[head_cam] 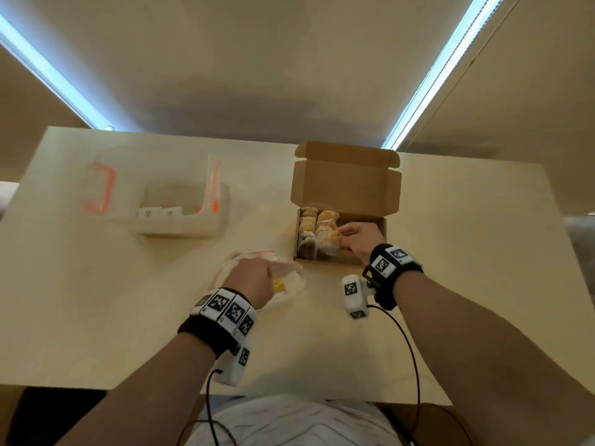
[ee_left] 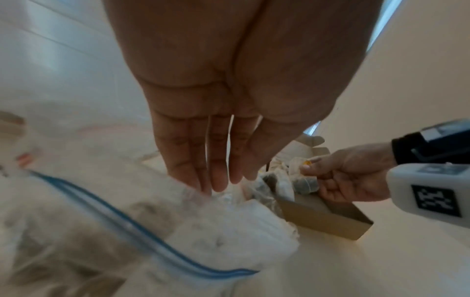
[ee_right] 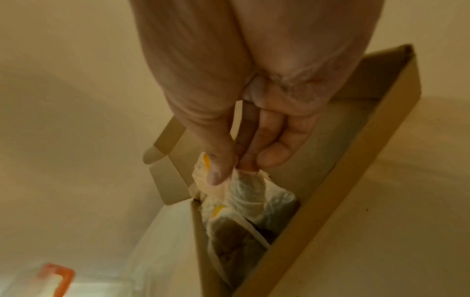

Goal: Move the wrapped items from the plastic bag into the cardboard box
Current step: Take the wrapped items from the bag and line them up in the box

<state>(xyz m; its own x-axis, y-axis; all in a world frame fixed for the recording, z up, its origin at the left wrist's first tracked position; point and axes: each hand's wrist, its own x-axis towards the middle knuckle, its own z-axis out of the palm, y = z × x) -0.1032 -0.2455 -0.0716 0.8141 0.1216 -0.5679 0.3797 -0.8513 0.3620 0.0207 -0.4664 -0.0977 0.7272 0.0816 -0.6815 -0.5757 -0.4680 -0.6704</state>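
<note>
My left hand (ee_left: 223,112) reaches down with straight fingers (ee_left: 218,172), their tips touching the crinkled plastic bag (ee_left: 157,217) with its blue zip line. At three o'clock my right hand (ee_left: 356,176) pinches a wrapped item (ee_left: 306,183) over the open cardboard box (ee_left: 323,219), where other wrapped items (ee_left: 279,180) lie.

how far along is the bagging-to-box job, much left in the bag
Well along: two rows of wrapped items already stand in the left part of the cardboard box. In hand: the right hand pinches another wrapped item down beside them. The left hand, fingers straight, touches the plastic bag, where at least one yellow-tagged item remains; the exact count is unclear.
</note>
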